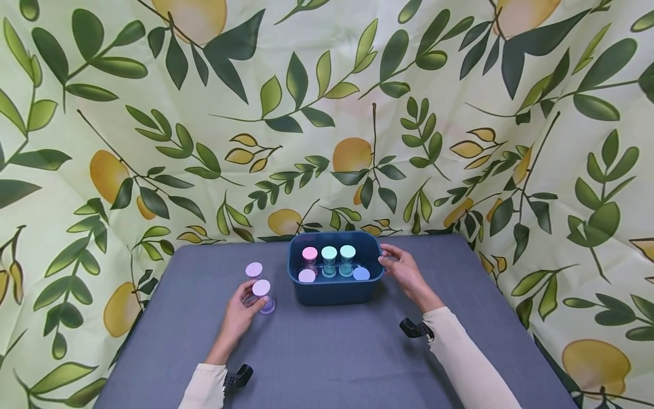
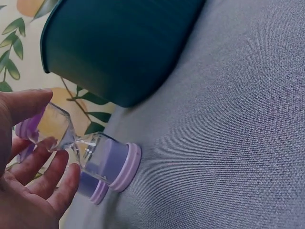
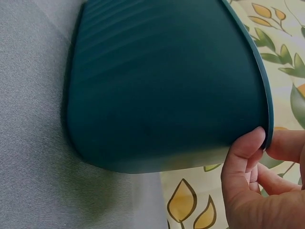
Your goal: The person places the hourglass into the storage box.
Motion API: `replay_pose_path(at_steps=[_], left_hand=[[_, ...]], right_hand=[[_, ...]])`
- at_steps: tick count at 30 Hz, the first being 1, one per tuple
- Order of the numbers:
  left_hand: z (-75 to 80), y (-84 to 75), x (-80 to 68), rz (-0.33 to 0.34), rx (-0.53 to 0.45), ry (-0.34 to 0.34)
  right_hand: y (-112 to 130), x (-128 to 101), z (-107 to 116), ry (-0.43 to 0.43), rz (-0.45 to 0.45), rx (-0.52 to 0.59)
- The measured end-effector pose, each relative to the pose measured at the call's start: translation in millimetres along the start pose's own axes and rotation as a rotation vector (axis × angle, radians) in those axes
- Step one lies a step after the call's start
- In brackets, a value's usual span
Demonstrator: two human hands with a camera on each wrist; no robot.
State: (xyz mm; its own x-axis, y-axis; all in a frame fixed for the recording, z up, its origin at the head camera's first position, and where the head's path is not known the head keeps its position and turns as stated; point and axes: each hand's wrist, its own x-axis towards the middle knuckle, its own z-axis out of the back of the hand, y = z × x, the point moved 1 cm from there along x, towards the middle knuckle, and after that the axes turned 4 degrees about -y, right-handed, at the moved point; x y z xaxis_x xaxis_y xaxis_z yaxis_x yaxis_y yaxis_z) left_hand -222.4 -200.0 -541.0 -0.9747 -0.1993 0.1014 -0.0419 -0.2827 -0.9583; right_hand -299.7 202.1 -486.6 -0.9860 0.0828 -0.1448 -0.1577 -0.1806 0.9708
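The left hand (image 1: 240, 315) is gripping a lilac-capped hourglass timer (image 1: 263, 295) standing on the grey bench (image 1: 327, 352), just left of the dark teal bin (image 1: 334, 292), fingers curled around its glass waist. The right hand (image 1: 403, 271) is pinching the bin's right rim between thumb and fingertips, forearm extending low across the bench. Judging by this, the timer is being picked up; loading it calls for lifting it clear of the near wall into a free spot beside the timers inside.

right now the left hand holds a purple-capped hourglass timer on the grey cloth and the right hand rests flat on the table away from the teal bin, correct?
Not quite. The right hand pinches the rim of the teal bin, as the right wrist view shows. The left hand does hold the purple-capped hourglass timer on the grey cloth.
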Motion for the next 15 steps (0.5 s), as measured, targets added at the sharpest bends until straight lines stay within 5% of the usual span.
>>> replay_pose_path(at_steps=[15], left_hand=[[-1.6, 7.3, 1.3, -0.013, 0.059, -0.030]], right_hand=[[-1.7, 1.0, 0.8, -0.005, 0.006, -0.006]])
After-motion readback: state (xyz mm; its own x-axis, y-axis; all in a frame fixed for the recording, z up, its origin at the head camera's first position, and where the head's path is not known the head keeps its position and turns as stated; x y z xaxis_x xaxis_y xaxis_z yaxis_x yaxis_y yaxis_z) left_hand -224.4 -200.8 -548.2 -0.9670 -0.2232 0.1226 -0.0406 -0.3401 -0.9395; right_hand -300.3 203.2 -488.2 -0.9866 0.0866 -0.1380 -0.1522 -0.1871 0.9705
